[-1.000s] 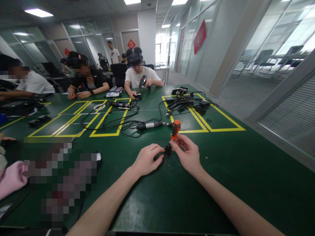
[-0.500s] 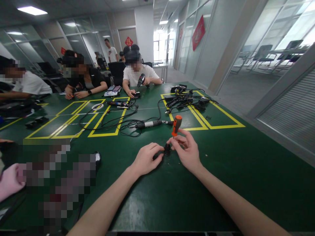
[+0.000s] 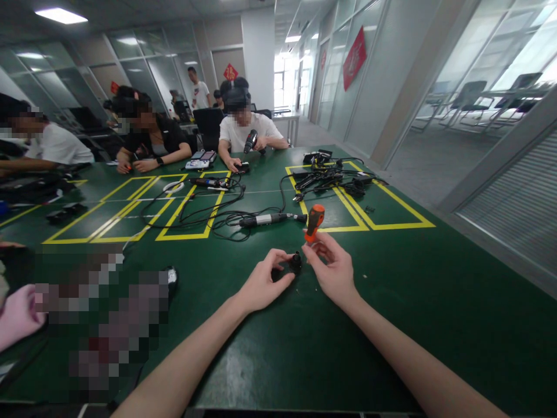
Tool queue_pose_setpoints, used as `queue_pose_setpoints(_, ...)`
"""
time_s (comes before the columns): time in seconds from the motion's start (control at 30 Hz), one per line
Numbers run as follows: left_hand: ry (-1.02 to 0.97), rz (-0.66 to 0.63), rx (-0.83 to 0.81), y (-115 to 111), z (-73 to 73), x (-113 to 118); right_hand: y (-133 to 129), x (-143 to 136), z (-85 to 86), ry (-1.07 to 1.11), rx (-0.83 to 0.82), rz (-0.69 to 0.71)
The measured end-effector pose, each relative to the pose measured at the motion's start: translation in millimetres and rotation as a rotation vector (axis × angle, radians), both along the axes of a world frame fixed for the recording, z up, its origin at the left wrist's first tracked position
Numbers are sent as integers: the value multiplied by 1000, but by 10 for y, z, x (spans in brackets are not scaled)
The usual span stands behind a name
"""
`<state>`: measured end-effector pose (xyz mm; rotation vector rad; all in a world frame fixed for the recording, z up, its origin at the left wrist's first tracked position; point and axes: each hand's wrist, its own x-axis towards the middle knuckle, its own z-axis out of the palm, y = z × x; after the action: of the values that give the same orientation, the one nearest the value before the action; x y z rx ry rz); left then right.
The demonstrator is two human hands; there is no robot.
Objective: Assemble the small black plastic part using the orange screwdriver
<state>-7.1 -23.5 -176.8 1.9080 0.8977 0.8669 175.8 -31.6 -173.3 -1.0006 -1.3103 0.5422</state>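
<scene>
A small black cylindrical part (image 3: pixel 296 262) stands on the green table (image 3: pixel 278 348) in front of me. My left hand (image 3: pixel 267 281) is at its left side, thumb and fingers curved around it and touching it. Just right of the part, my right hand (image 3: pixel 331 262) grips a screwdriver (image 3: pixel 315 223) with an orange and dark handle. The handle points up, tilted slightly right. The screwdriver's shaft is mostly hidden by my fingers, and its tip cannot be made out.
A corded tool (image 3: pixel 270 219) lies beyond my hands among looped black cables. Tangled black cables and devices (image 3: pixel 326 174) lie farther back. Across the table a person (image 3: pixel 250 130) holds a drill (image 3: pixel 250 141). Another person's hand (image 3: pixel 21 316) is at the left.
My right hand and the screwdriver have moved slightly right, away from the black part, and the handle leans more. My left thumb and fingers have shifted around the part.
</scene>
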Motion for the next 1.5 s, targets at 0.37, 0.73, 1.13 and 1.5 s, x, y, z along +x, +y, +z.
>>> queue_pose_setpoints(0.37, 99, -52, 33, 91, -180, 34, -43, -26, 19, 45, -6, 92)
queue_pose_setpoints(0.73, 144, 9, 26, 94, -83, 53, -40, -49, 3, 114, -45, 107)
queue_pose_setpoints(1.13, 153, 28, 49, 109, -106, 25, -25, -43, 55, 79, -33, 106)
queue_pose_setpoints(1.5, 185, 13, 88, 97, -63, 16, -30, -49, 45, 134, -56, 135)
